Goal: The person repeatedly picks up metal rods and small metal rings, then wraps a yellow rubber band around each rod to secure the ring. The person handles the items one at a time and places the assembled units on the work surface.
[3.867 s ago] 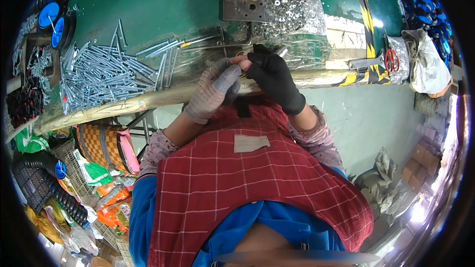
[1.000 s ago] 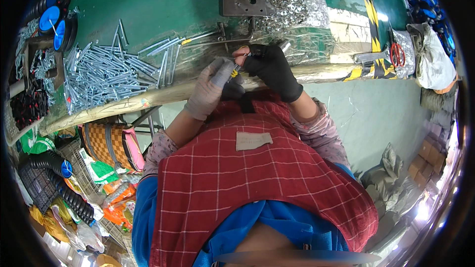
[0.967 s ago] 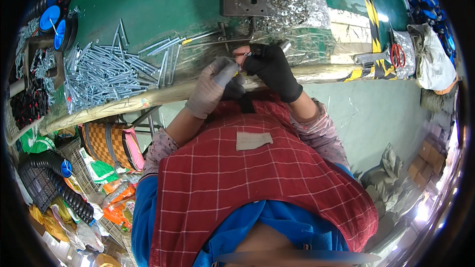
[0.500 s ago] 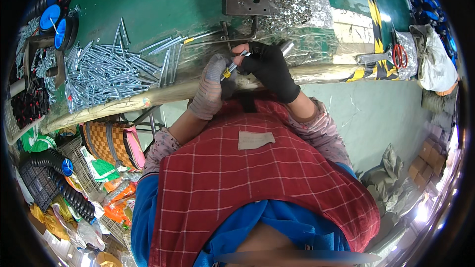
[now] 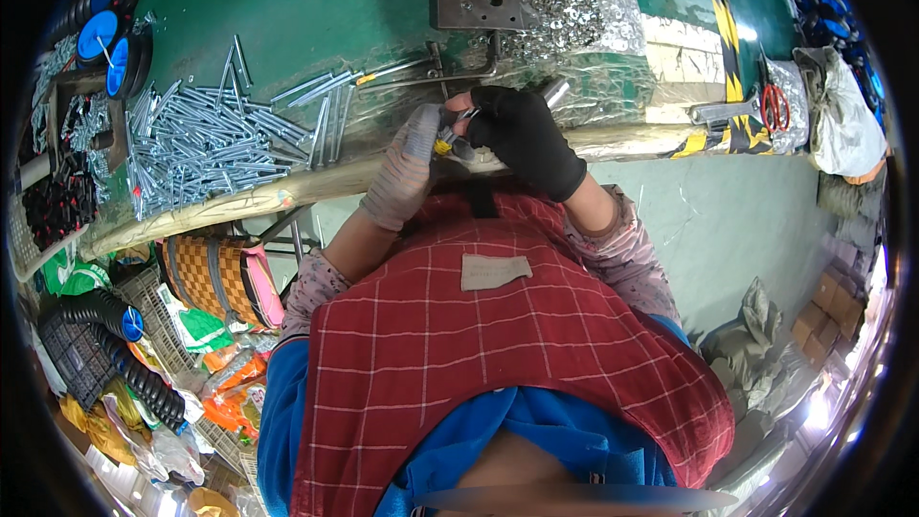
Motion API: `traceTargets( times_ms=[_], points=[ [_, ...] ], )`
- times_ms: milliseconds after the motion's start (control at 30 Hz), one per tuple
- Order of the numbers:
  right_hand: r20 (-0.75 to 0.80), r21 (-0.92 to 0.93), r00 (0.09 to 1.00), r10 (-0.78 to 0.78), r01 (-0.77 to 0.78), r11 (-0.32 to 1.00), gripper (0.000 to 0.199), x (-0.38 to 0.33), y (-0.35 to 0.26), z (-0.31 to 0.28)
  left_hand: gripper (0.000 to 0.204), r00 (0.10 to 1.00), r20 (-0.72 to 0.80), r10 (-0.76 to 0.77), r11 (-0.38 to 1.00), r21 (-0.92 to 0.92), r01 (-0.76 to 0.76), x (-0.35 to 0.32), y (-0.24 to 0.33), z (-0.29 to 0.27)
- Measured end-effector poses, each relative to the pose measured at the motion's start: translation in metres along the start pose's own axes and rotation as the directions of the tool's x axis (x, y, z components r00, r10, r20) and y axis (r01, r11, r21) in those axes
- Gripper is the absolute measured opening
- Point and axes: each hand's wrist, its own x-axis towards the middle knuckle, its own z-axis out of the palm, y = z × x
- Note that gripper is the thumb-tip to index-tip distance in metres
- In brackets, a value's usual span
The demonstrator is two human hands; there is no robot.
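My left hand (image 5: 406, 165), in a thin grey-white striped glove, is closed around a metal bolt with a yellow band (image 5: 442, 146) near its lower part. My right hand (image 5: 525, 139), in a black glove with bare fingertips, pinches the bolt's upper end (image 5: 467, 114). The two hands meet just above the bench's front edge, and the fingers hide most of the bolt. Whether a nut is on it cannot be made out. To the left lies a heap of long silvery bolts (image 5: 206, 139), with several more laid beside it. Another yellow-banded bolt (image 5: 392, 69) rests beyond my hands.
Past my hands, small nuts or washers (image 5: 560, 0) are piled on clear plastic beside a dark metal plate (image 5: 474, 8). A bent metal rod (image 5: 495, 53) lies before them. At right are a wrench (image 5: 720, 113), red-handled scissors (image 5: 774, 107) and a white bag (image 5: 842, 120).
My right hand has turned slightly and shifted a little down and right. The bolt between the hands shows less than before. The left hand has barely moved.
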Motion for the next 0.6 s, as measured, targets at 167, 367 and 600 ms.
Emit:
traceTargets(
  times_ms=[167,367,600],
  points=[
    [0.071,0.053,0.996,0.059,-0.063,0.997,0.023,-0.008,0.0,0.0,0.043,0.938,0.253,-0.235,0.852,-0.411,0.324,0.002,0.026,-0.002],
    [-0.185,-0.068,0.97,0.156,-0.171,0.983,0.017,-0.023,0.001,-0.032,0.029,0.98,0.128,-0.153,0.988,0.021,0.151,-0.028,0.012,-0.022],
    [-0.119,-0.606,0.989,-0.088,-0.003,0.795,0.013,-0.006,0.02,-0.016,0.028,0.92,-0.006,-0.391,0.876,-0.308,0.37,-0.012,0.013,-0.02]
  ],
)
